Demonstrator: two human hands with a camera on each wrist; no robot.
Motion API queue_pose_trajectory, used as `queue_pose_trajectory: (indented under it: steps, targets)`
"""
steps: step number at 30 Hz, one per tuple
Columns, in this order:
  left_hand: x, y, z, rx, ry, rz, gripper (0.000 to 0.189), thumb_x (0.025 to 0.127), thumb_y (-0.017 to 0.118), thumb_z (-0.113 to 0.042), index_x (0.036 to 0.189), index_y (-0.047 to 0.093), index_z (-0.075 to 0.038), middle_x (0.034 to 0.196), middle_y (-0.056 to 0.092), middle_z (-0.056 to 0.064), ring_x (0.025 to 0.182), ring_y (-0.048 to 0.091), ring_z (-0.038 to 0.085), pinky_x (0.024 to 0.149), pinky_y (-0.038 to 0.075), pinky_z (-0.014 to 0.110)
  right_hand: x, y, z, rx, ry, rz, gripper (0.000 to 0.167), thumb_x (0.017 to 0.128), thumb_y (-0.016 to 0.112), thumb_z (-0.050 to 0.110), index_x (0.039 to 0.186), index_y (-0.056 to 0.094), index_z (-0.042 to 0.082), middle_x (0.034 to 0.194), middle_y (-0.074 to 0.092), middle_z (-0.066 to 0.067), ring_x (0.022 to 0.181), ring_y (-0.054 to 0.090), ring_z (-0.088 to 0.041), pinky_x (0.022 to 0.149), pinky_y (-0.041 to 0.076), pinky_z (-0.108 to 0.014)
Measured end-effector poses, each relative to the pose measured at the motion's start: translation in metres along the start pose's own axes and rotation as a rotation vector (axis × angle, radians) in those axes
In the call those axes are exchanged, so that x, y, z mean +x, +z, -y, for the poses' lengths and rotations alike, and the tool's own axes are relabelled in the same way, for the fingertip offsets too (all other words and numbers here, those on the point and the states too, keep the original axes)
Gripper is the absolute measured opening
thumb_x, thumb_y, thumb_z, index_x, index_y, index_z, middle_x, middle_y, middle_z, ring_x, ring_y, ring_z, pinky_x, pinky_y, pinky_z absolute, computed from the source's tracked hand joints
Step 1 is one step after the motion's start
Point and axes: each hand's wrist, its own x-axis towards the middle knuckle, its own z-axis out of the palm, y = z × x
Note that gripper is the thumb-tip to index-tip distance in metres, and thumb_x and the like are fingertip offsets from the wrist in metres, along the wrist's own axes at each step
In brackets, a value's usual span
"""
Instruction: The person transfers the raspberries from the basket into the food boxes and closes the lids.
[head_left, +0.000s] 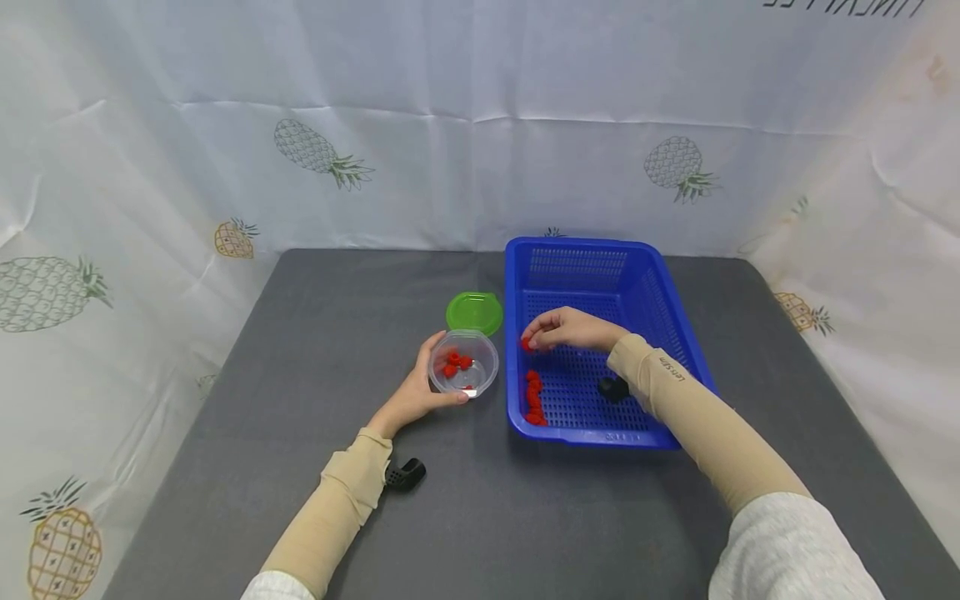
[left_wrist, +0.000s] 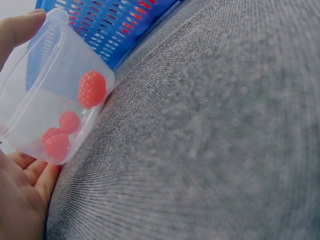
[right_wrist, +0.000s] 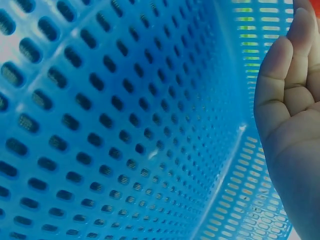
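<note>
My left hand (head_left: 411, 400) grips a clear round plastic tub (head_left: 483, 377), thumb on the near side and fingers around the far side. Several red raspberries (left_wrist: 92, 90) lie at the bottom of the tub. Over the left side of a blue perforated basket (head_left: 600, 437), my right hand (head_left: 572, 327) pinches a single raspberry (head_left: 527, 343) between fingertips and thumb. Along the basket's left inner wall runs a row of raspberries (head_left: 534, 400), nearer to me. In the right wrist view only a red edge of the held raspberry (right_wrist: 315, 6) shows at the upper right.
A green round lid (head_left: 474, 313) lies behind the tub, close to the basket's left wall. The grey tabletop (head_left: 337, 333) ends at a white pineapple-print curtain (head_left: 480, 167). Black wrist-worn devices (head_left: 407, 475) show at both wrists.
</note>
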Motion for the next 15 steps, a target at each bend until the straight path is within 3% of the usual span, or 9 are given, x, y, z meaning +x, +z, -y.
queue_pose_trajectory:
  steps: [5,12,15]
  targets:
    - [-0.001,0.0,0.001,-0.001,0.003,-0.003,0.102,0.07,0.081,-0.023,0.146,0.013,-0.03,0.144,0.039,0.006,0.134,0.036,0.026,0.113,0.021,0.05,-0.003,-0.001,0.004,0.056,-0.028,-0.021,0.028,0.089,0.061,0.025,0.111,0.063,0.006,0.105,0.068,-0.004,0.105,0.059,-0.033,0.092,0.048,-0.044]
    - [0.0,0.001,0.001,-0.001,0.008,-0.002,0.101,0.072,0.08,-0.02,0.146,0.013,-0.029,0.144,0.038,0.007,0.134,0.035,0.027,0.114,0.021,0.05,-0.007,-0.004,0.01,0.145,-0.064,-0.069,0.033,0.09,0.06,0.026,0.114,0.06,0.003,0.112,0.064,-0.019,0.107,0.054,-0.043,0.095,0.044,-0.051]
    - [0.001,0.001,0.0,-0.013,0.011,0.01,0.101,0.073,0.079,-0.017,0.147,0.011,-0.026,0.146,0.037,0.009,0.135,0.035,0.027,0.115,0.019,0.051,-0.007,-0.006,0.012,0.17,-0.079,-0.081,0.03,0.091,0.06,0.022,0.114,0.06,0.003,0.107,0.066,-0.013,0.104,0.054,-0.042,0.092,0.045,-0.049]
